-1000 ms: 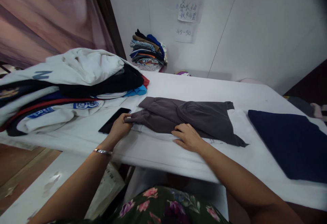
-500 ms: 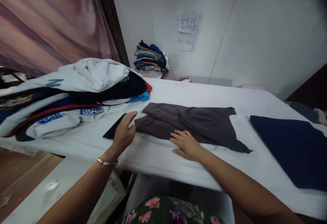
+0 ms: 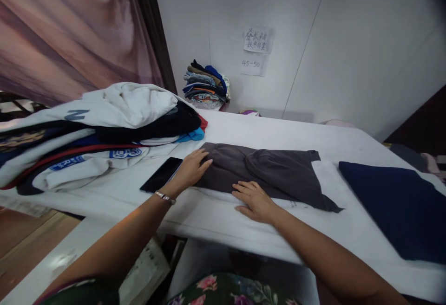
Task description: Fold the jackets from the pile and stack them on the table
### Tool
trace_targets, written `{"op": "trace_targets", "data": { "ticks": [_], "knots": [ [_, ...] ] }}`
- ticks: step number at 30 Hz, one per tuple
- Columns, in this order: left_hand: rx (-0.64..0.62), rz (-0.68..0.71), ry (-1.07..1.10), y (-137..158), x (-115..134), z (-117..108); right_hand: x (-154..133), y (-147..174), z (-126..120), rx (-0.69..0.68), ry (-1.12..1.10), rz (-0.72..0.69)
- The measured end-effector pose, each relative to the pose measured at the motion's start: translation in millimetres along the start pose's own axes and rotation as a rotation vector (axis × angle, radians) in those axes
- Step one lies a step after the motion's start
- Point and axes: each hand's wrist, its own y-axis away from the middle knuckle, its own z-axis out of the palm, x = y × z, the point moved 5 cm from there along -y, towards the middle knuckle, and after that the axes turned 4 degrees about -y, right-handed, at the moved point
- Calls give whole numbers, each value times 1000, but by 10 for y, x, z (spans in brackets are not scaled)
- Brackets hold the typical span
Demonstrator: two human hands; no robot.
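Note:
A dark grey garment (image 3: 278, 170) with white fabric under it lies folded into a long strip on the table. Small dark print shows on the white along its near edge. My left hand (image 3: 192, 168) rests on the garment's left end, fingers stretched out and the thumb apart. Lying flat at the near edge, my right hand (image 3: 253, 200) presses on the grey cloth with its fingers spread. Just left of my left hand, a black tablet-like slab (image 3: 162, 174) lies on the table, partly covered by that hand.
A heap of loose clothes (image 3: 128, 105) covers the table's left end. At the right lies a folded navy garment (image 3: 393, 207). Behind the white table (image 3: 272, 131), a stack of folded clothes (image 3: 205, 84) stands by the wall, where handwritten paper signs (image 3: 258, 39) hang.
My left hand has moved right, from pinching the white fabric at the garment's left end to lying on the grey cloth with fingers extended. More of the black slab shows. My right hand stays put.

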Motion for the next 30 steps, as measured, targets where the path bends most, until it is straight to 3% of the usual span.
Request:
{"op": "trace_targets", "data": {
  "ticks": [4,8,10,14,18,23,26,30],
  "knots": [
    [-28,124,-179,-340,199,126,0,0,-8,20,-2,-6],
    [-194,66,-242,-510,99,486,-2,1,-30,42,-19,-32],
    [-206,50,-242,-519,45,591,4,6,-34,57,-35,-42],
    [-180,61,-252,-502,11,634,34,-16,-84,91,-98,-36],
    [-166,64,-270,-525,-15,640,105,-163,-384,195,-104,-52],
    [-146,57,-277,-561,-32,664,468,-433,-779,267,105,197],
    [-135,56,-269,-550,-29,680,708,-508,-689,144,194,359],
    [-122,60,-236,-584,-97,681,805,-505,-491,96,254,389]
  ]
}}
